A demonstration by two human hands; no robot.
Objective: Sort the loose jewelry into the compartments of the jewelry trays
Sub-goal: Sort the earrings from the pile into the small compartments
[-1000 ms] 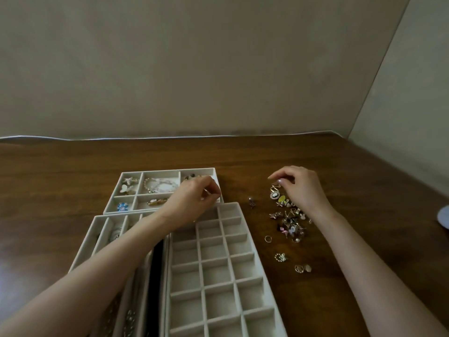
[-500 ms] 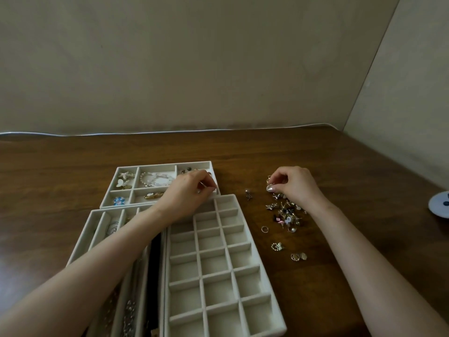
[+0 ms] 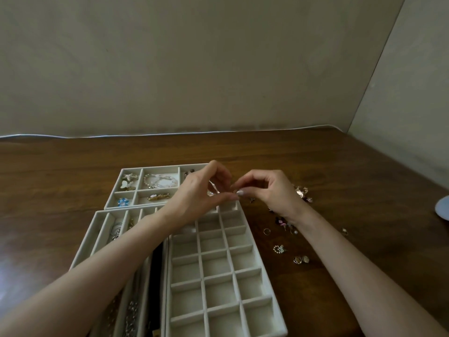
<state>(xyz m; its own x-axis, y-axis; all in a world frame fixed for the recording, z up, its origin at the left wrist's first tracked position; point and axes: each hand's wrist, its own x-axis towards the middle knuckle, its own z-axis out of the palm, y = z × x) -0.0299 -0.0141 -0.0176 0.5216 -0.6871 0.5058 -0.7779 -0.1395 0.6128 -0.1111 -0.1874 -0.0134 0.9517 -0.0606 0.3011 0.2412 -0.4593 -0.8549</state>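
This looks like a quiet corner of a home rather than a shop or workshop. A dark wood-grain tabletop [image 3: 328, 164] is pushed into the angle where 2 plain beige walls meet: the back wall [image 3: 194, 69] and the right wall [image 3: 418, 113]. A thin white cord [image 3: 145, 135] runs along the tabletop's far edge. On the wood lie 3 pale, fabric-lined jewelry trays [image 3: 216, 266] and a scatter of loose jewelry [image 3: 280, 249], all small personal pieces.

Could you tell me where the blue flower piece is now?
In the head view, the blue flower piece lies in the far tray's front-left compartment, left of the left hand, below the butterfly.
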